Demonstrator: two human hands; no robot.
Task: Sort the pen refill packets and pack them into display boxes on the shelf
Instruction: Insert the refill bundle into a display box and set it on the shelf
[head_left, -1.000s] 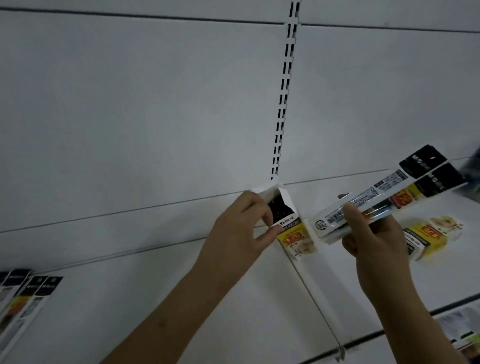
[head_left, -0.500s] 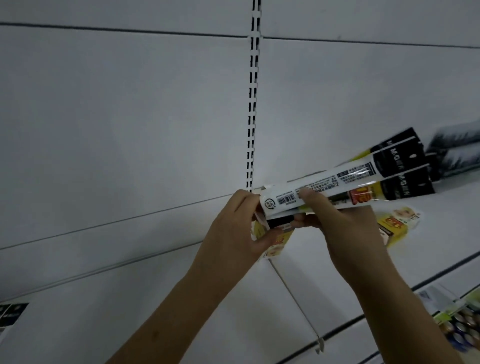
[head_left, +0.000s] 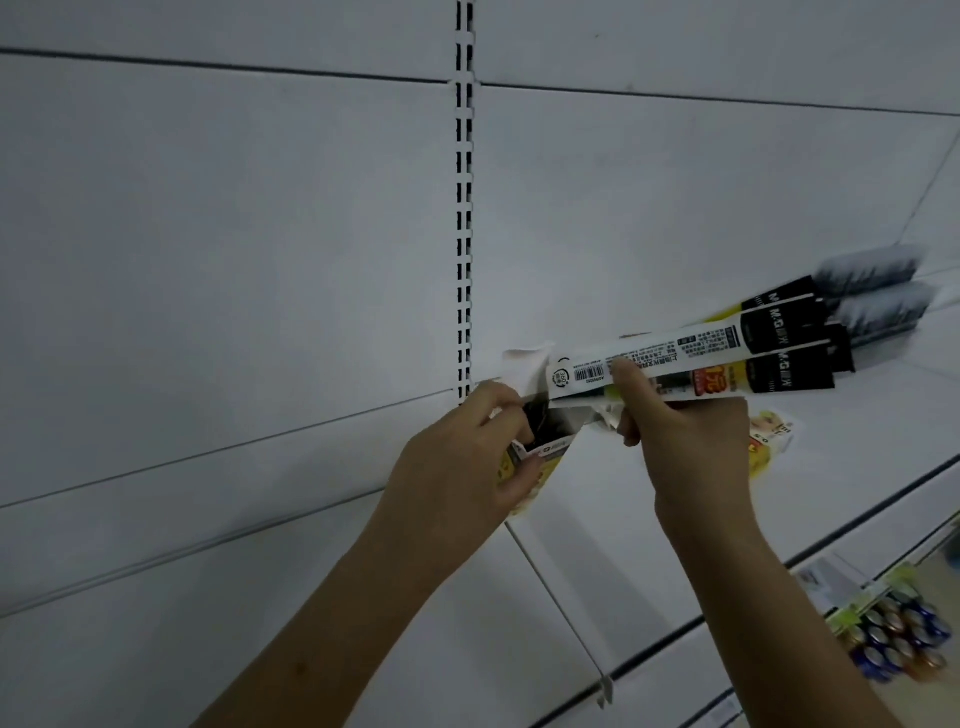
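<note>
Gripping an open-topped display box (head_left: 540, 457), left hand (head_left: 467, 467) curls fingers round it; dark contents inside, unclear. Right hand (head_left: 685, 441) pinches a bundle of refill packets (head_left: 727, 353), their white ends at the box mouth, just above the left hand.

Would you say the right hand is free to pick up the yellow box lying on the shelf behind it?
Probably not yet: the right hand grips a bundle of refill packets, so its fingers are occupied, though the yellow box lies close behind it.
</note>
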